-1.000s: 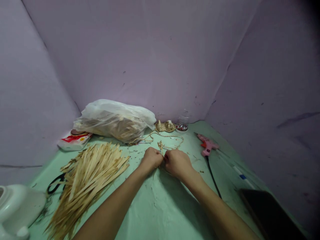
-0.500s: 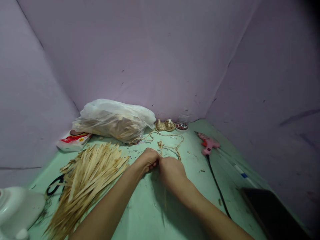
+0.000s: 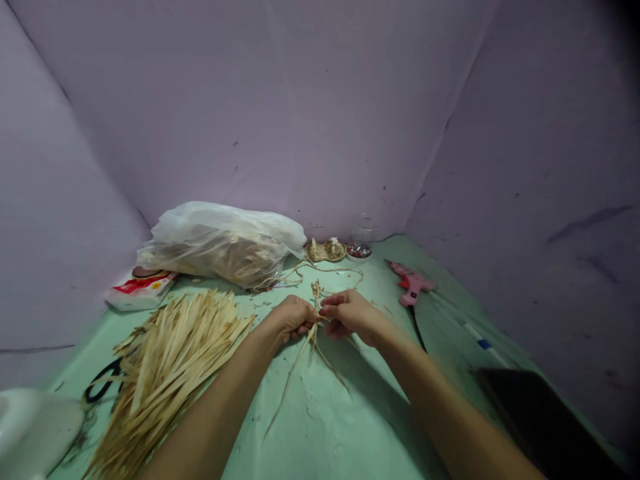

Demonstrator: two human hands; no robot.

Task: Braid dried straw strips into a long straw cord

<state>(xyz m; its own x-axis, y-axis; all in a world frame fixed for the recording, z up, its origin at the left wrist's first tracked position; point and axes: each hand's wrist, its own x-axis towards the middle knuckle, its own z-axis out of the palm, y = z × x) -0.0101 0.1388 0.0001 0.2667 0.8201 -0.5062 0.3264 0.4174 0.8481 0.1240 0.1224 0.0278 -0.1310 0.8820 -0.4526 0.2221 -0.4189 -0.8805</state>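
Left hand (image 3: 294, 316) curled nearly closed, pinching the straw (image 3: 317, 293) above mid-table (image 3: 305, 433). Right hand (image 3: 353, 312) half open, fingertips at the straw; firm grip cannot be confirmed. Long axis runs away from the wearer: tufted end far, loose ends splayed near.

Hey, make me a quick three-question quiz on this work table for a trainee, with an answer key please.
1. True or false: the pink glue gun lies on the person's right-hand side.
2. What sits right beside the clear jar? A) the scissors B) the small woven piece C) the dark flat slab
3. Fill in: the left hand grips thin, pale ____ whose loose ends fan out toward the person.

Key: 1. True. 2. B. 3. Strands.
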